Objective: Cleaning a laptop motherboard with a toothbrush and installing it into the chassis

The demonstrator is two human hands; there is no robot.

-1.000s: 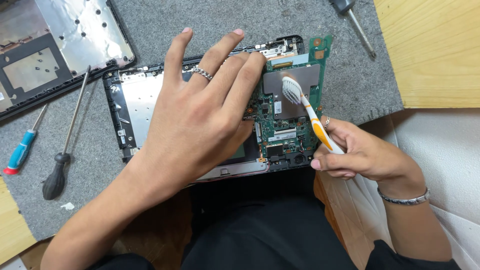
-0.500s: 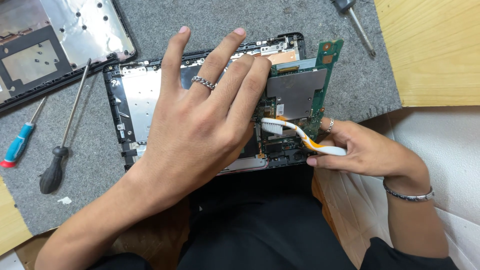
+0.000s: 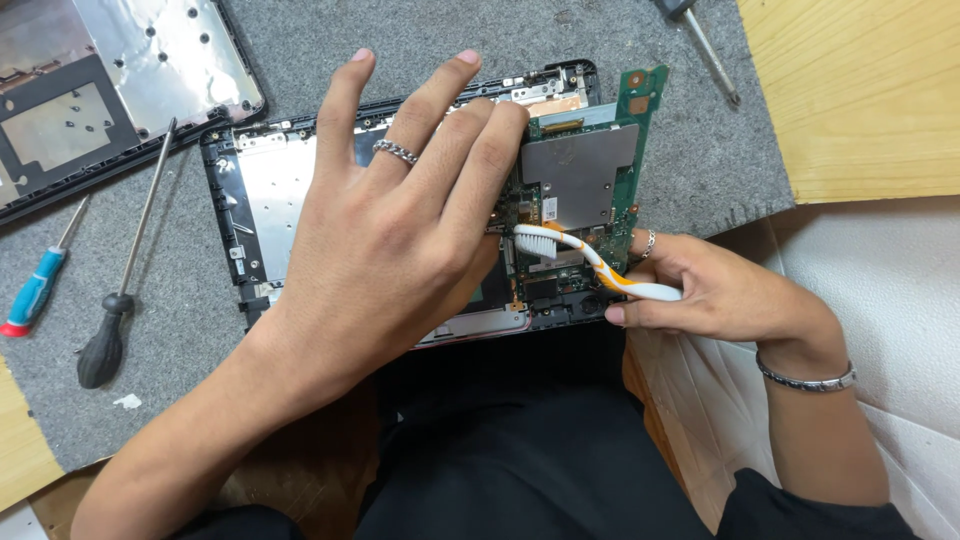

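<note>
My left hand (image 3: 400, 230) lies flat and spread on the opened tablet shell (image 3: 265, 200), fingertips pinning the green circuit board (image 3: 590, 170) at its left edge. My right hand (image 3: 710, 295) is closed round a white and orange toothbrush (image 3: 590, 262), its long axis running leftward from that hand, bristles on the board just below the metal shield. Everything sits on a grey felt mat (image 3: 180, 330) on the wooden worktop (image 3: 860, 90), with two screwdrivers (image 3: 115, 300) to the left.

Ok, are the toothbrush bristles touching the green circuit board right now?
Touching. The head view shows the toothbrush bristles pressed onto the circuit board, held by the right hand.
</note>
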